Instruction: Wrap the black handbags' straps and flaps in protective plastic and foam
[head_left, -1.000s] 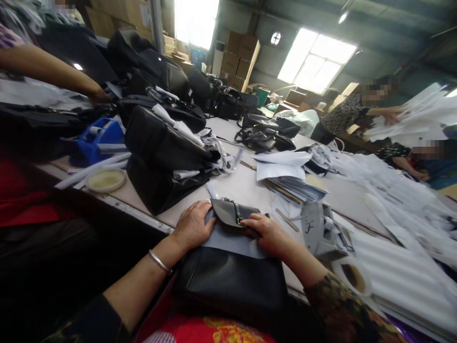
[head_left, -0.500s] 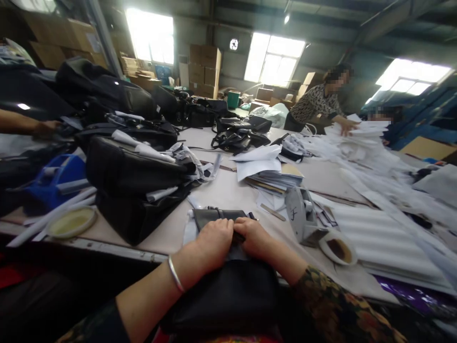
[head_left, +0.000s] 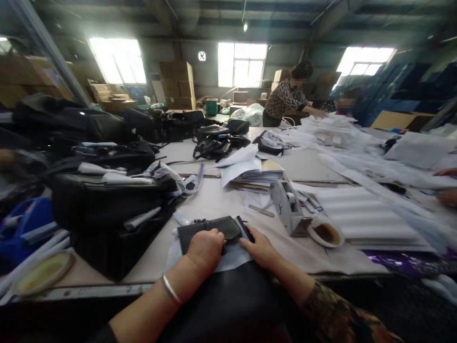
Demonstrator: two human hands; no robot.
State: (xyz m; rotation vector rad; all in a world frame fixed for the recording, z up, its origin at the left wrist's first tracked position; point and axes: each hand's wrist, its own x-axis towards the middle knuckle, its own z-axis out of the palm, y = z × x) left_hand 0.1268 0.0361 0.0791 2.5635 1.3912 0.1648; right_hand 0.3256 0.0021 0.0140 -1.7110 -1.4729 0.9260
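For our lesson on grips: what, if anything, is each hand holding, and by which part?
The left hand holds the dark flap near its lower edge; the right hand is at a dark strip beside it, its grip unclear.

The head camera looks forward and down across the table (head_left: 307,166).

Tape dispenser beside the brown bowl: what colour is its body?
The tape dispenser is grey, with a dark mark on its side; the head view shows it.

1 grey tape dispenser (head_left: 291,209) beside 1 tape roll (head_left: 325,232), stacked papers (head_left: 255,175), cardboard boxes (head_left: 176,86), windows (head_left: 243,65), 1 person (head_left: 284,97) leaning over white sheets (head_left: 332,131)
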